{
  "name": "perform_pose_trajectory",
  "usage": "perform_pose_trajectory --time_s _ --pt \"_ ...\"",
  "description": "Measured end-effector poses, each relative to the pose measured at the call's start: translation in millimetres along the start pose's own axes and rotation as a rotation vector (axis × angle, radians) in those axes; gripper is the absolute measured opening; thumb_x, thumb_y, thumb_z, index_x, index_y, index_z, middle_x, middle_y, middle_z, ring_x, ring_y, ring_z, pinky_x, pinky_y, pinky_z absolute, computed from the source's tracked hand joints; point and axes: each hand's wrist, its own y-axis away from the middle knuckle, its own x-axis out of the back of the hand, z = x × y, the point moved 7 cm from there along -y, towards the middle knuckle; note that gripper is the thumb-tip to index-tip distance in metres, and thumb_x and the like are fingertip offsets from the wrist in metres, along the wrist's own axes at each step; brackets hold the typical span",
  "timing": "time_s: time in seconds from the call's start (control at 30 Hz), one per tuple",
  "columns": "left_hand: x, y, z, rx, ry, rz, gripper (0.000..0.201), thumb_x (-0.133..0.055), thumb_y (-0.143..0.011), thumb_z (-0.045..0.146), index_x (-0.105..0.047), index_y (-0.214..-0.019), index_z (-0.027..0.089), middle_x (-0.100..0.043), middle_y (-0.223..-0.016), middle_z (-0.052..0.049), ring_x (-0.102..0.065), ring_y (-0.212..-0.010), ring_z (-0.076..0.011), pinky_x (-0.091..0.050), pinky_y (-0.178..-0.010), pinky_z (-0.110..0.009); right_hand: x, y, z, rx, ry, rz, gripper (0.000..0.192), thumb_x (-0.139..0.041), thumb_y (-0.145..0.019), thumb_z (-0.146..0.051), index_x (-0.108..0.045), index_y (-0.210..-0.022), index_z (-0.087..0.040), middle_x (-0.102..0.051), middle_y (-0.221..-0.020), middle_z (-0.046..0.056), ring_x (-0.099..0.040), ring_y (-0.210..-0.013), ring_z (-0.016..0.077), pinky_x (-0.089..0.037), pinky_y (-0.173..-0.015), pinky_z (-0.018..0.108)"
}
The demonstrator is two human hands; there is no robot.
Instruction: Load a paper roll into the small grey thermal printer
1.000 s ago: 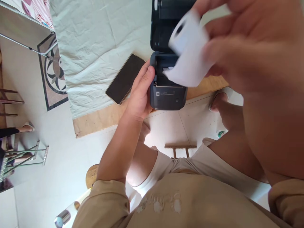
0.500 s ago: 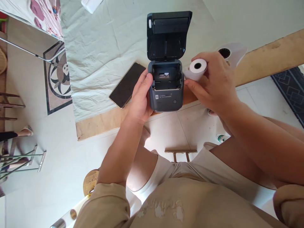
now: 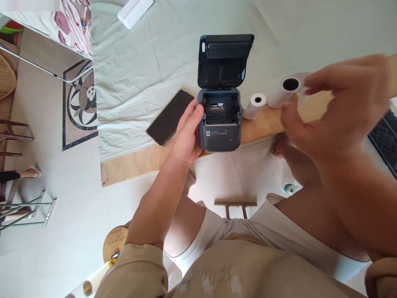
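My left hand (image 3: 189,130) grips the left side of a dark label printer (image 3: 220,138) at the table's front edge. The printer's lid (image 3: 225,62) is tipped up, baring the paper bay, where a small printed label shows. Just right of the printer a small white paper roll (image 3: 256,108) stands on end. Beside it is a larger white paper roll (image 3: 281,96) with a wide dark core. Close to the larger roll is my right hand (image 3: 338,107), blurred by motion, thumb and fingers apart and holding nothing.
A black phone (image 3: 170,118) lies left of the printer on the pale tablecloth (image 3: 130,78). A white object (image 3: 135,11) is farther back. The table's bare wooden edge (image 3: 133,167) runs along the front. A round wooden stool (image 3: 114,244) is below at left.
My right hand has let go of the small paper roll, which now stands on the table, and has moved right to the larger roll. My left hand still holds the printer.
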Motion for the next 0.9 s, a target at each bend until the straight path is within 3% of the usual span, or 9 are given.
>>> perform_pose_trajectory --time_s 0.07,0.13,0.23,0.33,0.53,0.63,0.7,0.8,0.9 --pt "-1.3 1 1 -0.002 0.005 0.013 0.028 -0.069 -0.099 0.049 -0.073 -0.115 0.026 -0.077 -0.117 -0.003 -0.06 -0.145 -0.0284 -0.054 -0.117 -0.036 0 -4 17 0.026 -0.02 0.055 0.044 -0.067 -0.09 -0.048 -0.062 -0.129 -0.03 -0.071 -0.117 0.007 -0.068 -0.108 0.0293 -0.056 -0.088 0.054" --pt "-2.8 2 2 0.014 0.001 0.031 0.028 -0.068 -0.099 0.05 -0.074 -0.112 0.026 -0.077 -0.117 -0.003 -0.061 -0.143 -0.0277 -0.055 -0.115 -0.035 -13 -6 41 -0.05 -0.098 0.005 0.068 -0.082 -0.075 -0.051 -0.063 -0.135 -0.025 -0.065 -0.132 0.015 -0.064 -0.123 0.035 -0.054 -0.099 0.055" --pt "-5.5 4 3 0.041 0.004 0.036 0.026 -0.068 -0.1 0.048 -0.073 -0.112 0.025 -0.077 -0.116 -0.003 -0.065 -0.137 -0.0262 -0.056 -0.113 -0.035 -47 3 79 -0.403 -0.183 -0.251 0.084 -0.093 -0.062 -0.044 -0.061 -0.137 -0.025 -0.066 -0.134 0.017 -0.065 -0.121 0.0346 -0.052 -0.105 0.054" --pt "-7.0 3 4 0.046 0.015 0.022 0.024 -0.065 -0.102 0.045 -0.073 -0.112 0.024 -0.076 -0.115 -0.004 -0.067 -0.135 -0.0252 -0.056 -0.112 -0.034 -59 14 91 -0.65 -0.178 -0.359 0.073 -0.092 -0.063 -0.037 -0.064 -0.129 -0.028 -0.07 -0.124 0.013 -0.066 -0.111 0.0319 -0.052 -0.1 0.052" --pt "-6.4 3 5 0.044 -0.012 0.008 0.027 -0.067 -0.101 0.048 -0.073 -0.113 0.025 -0.077 -0.114 -0.004 -0.065 -0.137 -0.0259 -0.057 -0.109 -0.031 -51 11 93 -0.872 -0.329 -0.095 0.079 -0.074 -0.05 0.001 -0.059 -0.12 -0.031 -0.066 -0.084 -0.002 -0.059 -0.07 0.0169 -0.05 -0.068 0.037" --pt "-7.9 4 5 0.041 -0.009 0.001 0.026 -0.062 -0.103 0.045 -0.073 -0.115 0.025 -0.076 -0.119 -0.004 -0.065 -0.138 -0.0259 -0.056 -0.111 -0.033 -60 19 114 -1.157 -0.641 0.073 0.058 -0.062 -0.053 0.004 -0.058 -0.1 -0.029 -0.067 -0.093 0.0 -0.063 -0.076 0.0168 -0.048 -0.061 0.034" --pt "-8.8 5 6 0.037 -0.013 0.005 0.026 -0.061 -0.104 0.045 -0.073 -0.115 0.025 -0.076 -0.123 -0.004 -0.063 -0.141 -0.0266 -0.056 -0.113 -0.034 -74 24 124 -1.305 -0.849 0.051 0.039 -0.058 -0.06 0.001 -0.056 -0.09 -0.025 -0.068 -0.107 0.005 -0.069 -0.09 0.0198 -0.055 -0.068 0.038" --pt "-8.1 6 5 0.05 -0.025 0.033 0.027 -0.063 -0.102 0.047 -0.074 -0.116 0.026 -0.076 -0.123 -0.004 -0.059 -0.146 -0.0278 -0.056 -0.114 -0.034 -88 19 124 -1.271 -1.002 -0.041 0.026 -0.057 -0.07 -0.006 -0.055 -0.089 -0.024 -0.067 -0.117 0.008 -0.07 -0.104 0.0222 -0.061 -0.078 0.041" --pt "-6.4 7 4 0.07 -0.018 0.051 0.03 -0.064 -0.102 0.048 -0.074 -0.122 0.027 -0.078 -0.121 -0.002 -0.057 -0.149 -0.0267 -0.056 -0.115 -0.034 -80 0 104 -0.999 -0.973 0.012 0.045 -0.059 -0.071 -0.012 -0.056 -0.112 -0.03 -0.063 -0.126 0.006 -0.068 -0.109 0.023 -0.059 -0.072 0.037"
